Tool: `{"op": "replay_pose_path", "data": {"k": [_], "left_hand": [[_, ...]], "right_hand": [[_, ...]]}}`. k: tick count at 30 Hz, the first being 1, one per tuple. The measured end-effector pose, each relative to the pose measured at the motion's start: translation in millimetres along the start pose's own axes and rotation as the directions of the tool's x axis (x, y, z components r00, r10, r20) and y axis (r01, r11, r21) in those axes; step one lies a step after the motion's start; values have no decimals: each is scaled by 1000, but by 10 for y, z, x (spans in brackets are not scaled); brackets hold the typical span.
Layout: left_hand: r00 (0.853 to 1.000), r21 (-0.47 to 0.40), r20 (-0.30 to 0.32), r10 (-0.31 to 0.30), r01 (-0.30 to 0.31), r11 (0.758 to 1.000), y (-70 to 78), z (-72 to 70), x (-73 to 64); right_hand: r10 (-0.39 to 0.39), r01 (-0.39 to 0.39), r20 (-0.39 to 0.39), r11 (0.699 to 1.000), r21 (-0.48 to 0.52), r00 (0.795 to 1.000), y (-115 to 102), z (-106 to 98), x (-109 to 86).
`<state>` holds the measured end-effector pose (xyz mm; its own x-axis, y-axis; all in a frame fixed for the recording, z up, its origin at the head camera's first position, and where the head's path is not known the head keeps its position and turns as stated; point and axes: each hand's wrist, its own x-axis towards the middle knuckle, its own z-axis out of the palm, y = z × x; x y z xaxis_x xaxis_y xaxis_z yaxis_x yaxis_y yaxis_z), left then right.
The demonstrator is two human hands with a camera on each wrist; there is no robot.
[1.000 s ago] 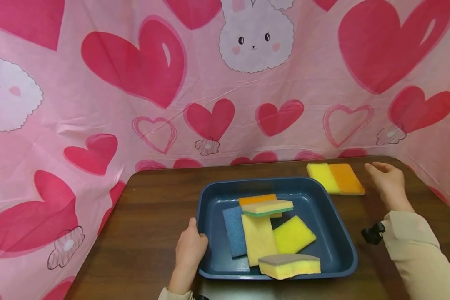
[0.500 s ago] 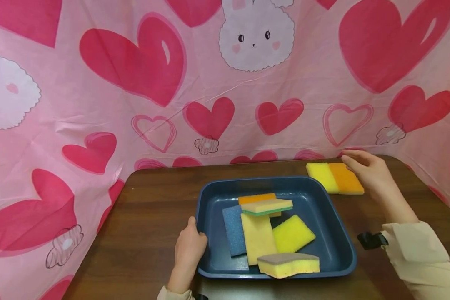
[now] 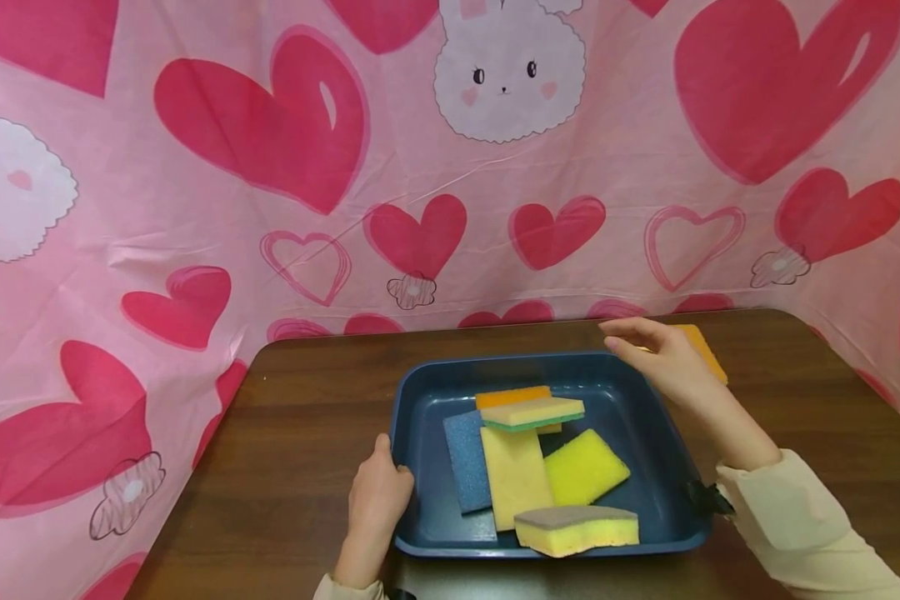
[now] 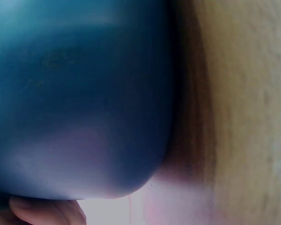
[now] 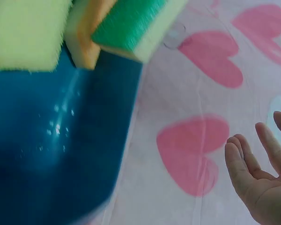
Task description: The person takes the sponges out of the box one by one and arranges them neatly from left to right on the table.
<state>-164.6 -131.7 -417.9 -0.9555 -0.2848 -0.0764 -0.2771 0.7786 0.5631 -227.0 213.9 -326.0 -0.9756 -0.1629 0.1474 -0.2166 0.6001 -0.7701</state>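
My left hand (image 3: 378, 492) grips the left wall of a dark blue baking pan (image 3: 645, 433); in the left wrist view its fingers (image 4: 47, 211) lie against the pan's side. Over the pan's back right corner hovers my right hand (image 3: 656, 354), fingers loosely spread and holding nothing. Several sponges lie in the pan: blue (image 3: 463, 467), pale yellow (image 3: 516, 483), bright yellow (image 3: 588, 467), orange (image 3: 513, 397), grey-topped yellow (image 3: 579, 533) and a green-backed sponge (image 3: 532, 412) resting across others. Behind the right hand shows an orange sponge (image 3: 705, 350) on the table; the yellow one beside it is mostly hidden.
The pan stands on a brown wooden table (image 3: 307, 417). A pink cloth (image 3: 315, 275) printed with hearts and rabbits hangs behind and at both sides, close to the table's far edge.
My right hand has moved left from beyond the yellow and orange sponges, passing over them to the pan's back right corner. The left hand and the sponges have kept their places.
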Motion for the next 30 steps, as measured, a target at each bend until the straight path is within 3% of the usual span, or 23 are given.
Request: {"op": "replay_pose_path", "data": {"k": [5, 11, 17, 30], "left_hand": [[1000, -4, 1, -2, 2, 1000, 3, -2, -1], [1000, -6, 4, -2, 2, 1000, 0, 1, -6], [1000, -3, 3, -2, 2, 1000, 3, 5, 6], [1000, -1, -2, -2, 2, 1000, -7, 8, 8]], "right_hand": [[-58, 58, 62, 998, 13, 996, -15, 181, 16], [-47, 40, 131, 998, 52, 990, 5, 315, 20], [-71, 73, 183, 997, -5, 981, 44, 410, 13], [-27, 65, 300, 991, -116, 953, 89, 569, -11]]}}
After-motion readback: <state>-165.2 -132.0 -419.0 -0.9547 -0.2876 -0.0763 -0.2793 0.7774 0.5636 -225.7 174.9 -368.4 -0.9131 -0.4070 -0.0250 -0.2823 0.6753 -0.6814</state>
